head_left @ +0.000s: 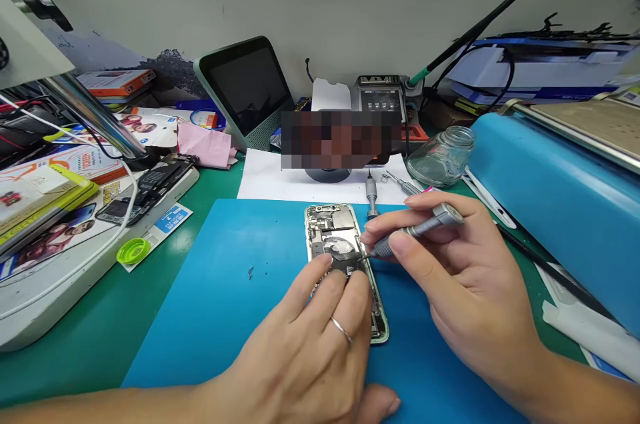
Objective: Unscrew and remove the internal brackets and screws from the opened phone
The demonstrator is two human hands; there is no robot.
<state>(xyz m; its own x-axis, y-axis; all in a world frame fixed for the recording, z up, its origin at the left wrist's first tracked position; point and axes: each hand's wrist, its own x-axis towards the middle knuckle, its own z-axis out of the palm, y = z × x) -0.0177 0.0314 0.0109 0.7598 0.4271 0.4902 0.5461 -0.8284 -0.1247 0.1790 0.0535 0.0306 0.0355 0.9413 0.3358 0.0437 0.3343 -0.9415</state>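
An opened phone (334,237) with its insides showing lies on a blue mat (220,291). My left hand (315,337), a ring on one finger, rests on the phone's lower half with fingers stretched and pressing it down. My right hand (450,277) pinches a small silver screwdriver (420,227); its tip touches the phone's inner parts near the right edge. A few tiny screws (250,271) lie on the mat to the left of the phone.
A second screwdriver (371,194) and tweezers (403,183) lie on white paper behind the phone. A glass jar (443,156) stands at right, beside a large blue machine (555,211). A green-framed tablet (247,91), a soldering station (380,99), another dismantled phone (150,187) and a green cap (133,251) sit around.
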